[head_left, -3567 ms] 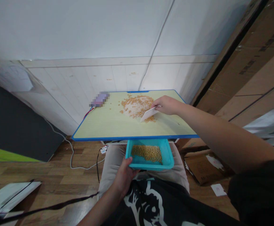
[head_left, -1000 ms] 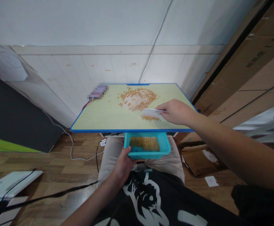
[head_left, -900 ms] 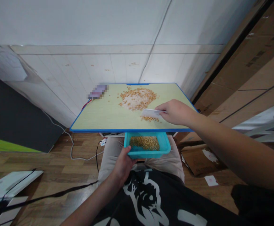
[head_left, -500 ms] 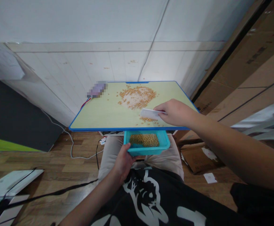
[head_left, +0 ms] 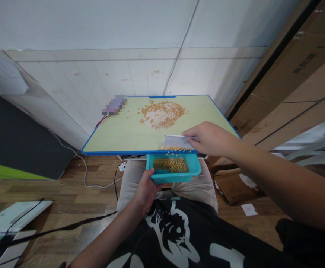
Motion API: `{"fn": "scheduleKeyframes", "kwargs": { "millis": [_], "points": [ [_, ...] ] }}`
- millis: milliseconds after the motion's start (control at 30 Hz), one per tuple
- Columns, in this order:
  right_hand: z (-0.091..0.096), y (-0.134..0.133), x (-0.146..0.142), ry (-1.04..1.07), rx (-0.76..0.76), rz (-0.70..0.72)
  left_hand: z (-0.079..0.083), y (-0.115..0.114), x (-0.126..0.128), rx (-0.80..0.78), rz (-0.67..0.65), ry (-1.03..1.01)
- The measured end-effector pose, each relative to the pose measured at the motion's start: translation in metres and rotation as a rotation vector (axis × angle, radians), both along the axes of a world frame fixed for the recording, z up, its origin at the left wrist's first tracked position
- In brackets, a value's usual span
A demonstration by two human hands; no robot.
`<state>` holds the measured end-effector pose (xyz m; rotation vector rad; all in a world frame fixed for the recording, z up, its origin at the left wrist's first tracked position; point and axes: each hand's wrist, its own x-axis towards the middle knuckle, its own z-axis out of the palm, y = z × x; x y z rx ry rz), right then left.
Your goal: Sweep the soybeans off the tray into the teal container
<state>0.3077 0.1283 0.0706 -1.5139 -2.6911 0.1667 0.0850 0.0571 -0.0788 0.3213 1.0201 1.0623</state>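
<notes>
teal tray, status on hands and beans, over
Left hand holding teal tray. Right hand gripping white scraper. Yellow beans along scraper's near side. Blue table rim between scraper and tray.

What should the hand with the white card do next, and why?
Perhaps the right hand should gently pull the white card toward the body: a row of yellow beans lies along the blue table edge, and the left hand holds the teal tub below it.

Cardboard box [head_left: 235, 189] on wooden floor [head_left: 99, 203], white card [head_left: 249, 209] nearby, grey wall cable [head_left: 181, 46]
</notes>
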Motion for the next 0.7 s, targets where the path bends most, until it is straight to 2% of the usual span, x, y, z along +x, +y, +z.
{"fn": "scheduleKeyframes", "kwargs": {
  "millis": [200,467,567,700],
  "points": [
    [0.001,-0.008,0.000,-0.015,0.007,0.029,-0.004,0.000,-0.003,-0.001,0.000,-0.005],
    [0.002,-0.015,0.003,0.021,0.065,0.041,-0.001,0.000,-0.002,-0.003,0.002,-0.010],
    [0.007,-0.007,0.009,0.055,0.129,-0.016,0.000,0.000,-0.003,-0.016,-0.005,-0.003],
    [0.008,0.018,0.018,0.123,0.203,-0.118,-0.001,0.001,-0.004,-0.014,-0.017,0.005]
  ]
}}
